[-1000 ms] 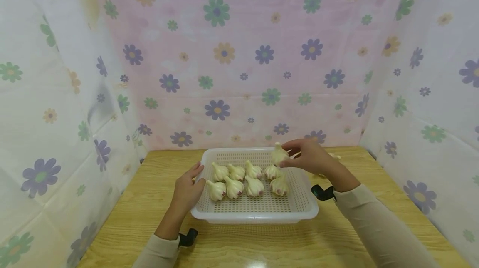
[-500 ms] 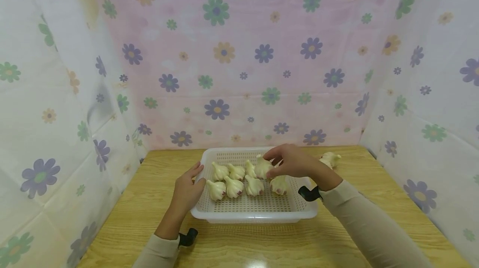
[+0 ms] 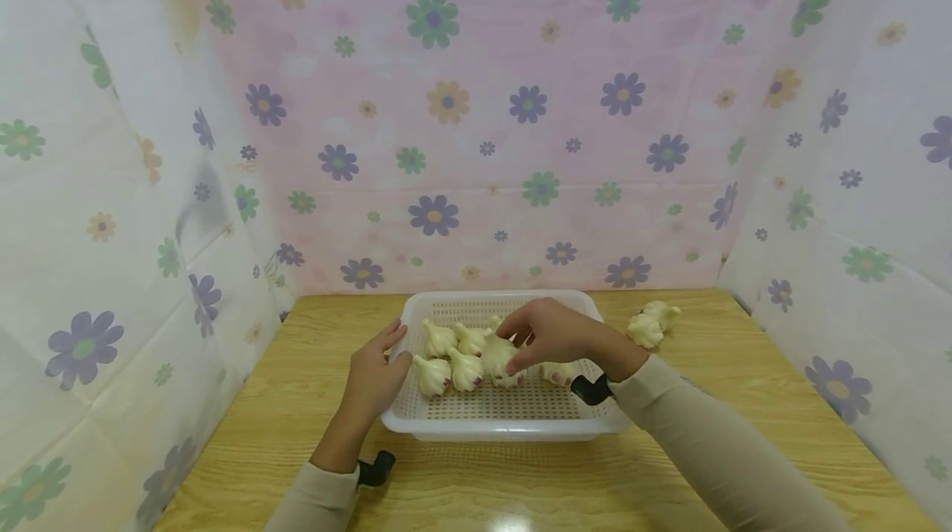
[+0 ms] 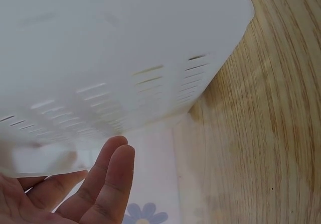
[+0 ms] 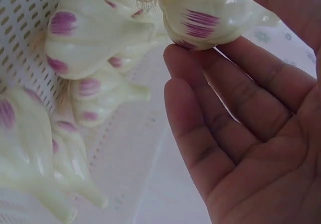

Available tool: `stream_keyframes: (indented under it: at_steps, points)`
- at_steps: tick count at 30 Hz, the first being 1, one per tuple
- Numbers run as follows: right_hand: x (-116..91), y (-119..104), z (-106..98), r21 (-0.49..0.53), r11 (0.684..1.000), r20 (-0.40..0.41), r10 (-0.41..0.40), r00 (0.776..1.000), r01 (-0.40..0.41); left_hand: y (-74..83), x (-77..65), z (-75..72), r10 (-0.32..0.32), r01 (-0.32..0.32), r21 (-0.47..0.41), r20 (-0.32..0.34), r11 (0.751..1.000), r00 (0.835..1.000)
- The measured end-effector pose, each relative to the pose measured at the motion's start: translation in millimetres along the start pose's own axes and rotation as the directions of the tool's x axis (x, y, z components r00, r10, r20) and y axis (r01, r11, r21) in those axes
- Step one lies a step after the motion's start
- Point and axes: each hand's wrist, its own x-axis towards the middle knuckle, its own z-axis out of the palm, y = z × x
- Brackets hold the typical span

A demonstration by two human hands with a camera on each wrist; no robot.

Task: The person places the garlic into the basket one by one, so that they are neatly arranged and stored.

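A white perforated plastic basket [image 3: 513, 435] sits on the table, with several pale garlic bulbs [image 3: 434, 377] lying in two rows inside. My right hand [image 3: 554, 334] pinches one garlic bulb [image 5: 200, 15] between thumb and fingertips, over the basket's middle. In the right wrist view that bulb shows purple streaks and a tuft of roots; other bulbs [image 5: 90, 38] lie below and left of it. My left hand [image 3: 375, 375] grips the basket's left rim, thumb on top. Its fingers [image 4: 118, 179] reach past the outer wall in the left wrist view.
More garlic bulbs [image 3: 645, 331] lie on the wooden table [image 3: 312, 350], right of the basket. Flower-printed cloth [image 3: 476, 152] stands behind and on both sides. Each wrist carries a black camera mount [image 3: 377, 468].
My right hand has carried its garlic bulb from the basket's back right leftward and nearer, over the other bulbs. The bulbs on the table have come into fuller view. My left hand stays put.
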Motion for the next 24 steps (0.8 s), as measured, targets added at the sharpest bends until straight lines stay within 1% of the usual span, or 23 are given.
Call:
stream_keyframes:
  at_steps: [5, 7, 16, 20, 24]
  points:
    - [12, -6, 9, 0.008, 0.999, 0.042, -0.039, 0.998, 0.039, 0.2, 0.2, -0.2, -0.005, 0.005, 0.007, 0.001, 1.000, 1.000]
    - [16, -9, 13, 0.015, 0.999, 0.059, -0.044, 0.997, 0.043, -0.1, 0.1, -0.1, -0.005, 0.005, 0.012, 0.002, 1.000, 1.000]
    - [34, -20, 32, 0.086, 0.996, 0.136, -0.021, 0.991, 0.009, -0.9, 0.6, 0.7, 0.000, 0.000, 0.014, -0.002, 1.000, 1.000]
    - [41, -27, 38, 0.078, 0.997, 0.164, -0.021, 0.986, 0.008, -0.1, 0.6, 0.9, 0.002, -0.002, 0.014, -0.003, 1.000, 1.000]
    - [48, -33, 44, 0.054, 0.998, 0.183, -0.040, 0.982, 0.030, -0.1, 0.7, 0.8, 0.002, -0.002, 0.016, -0.004, 1.000, 1.000]
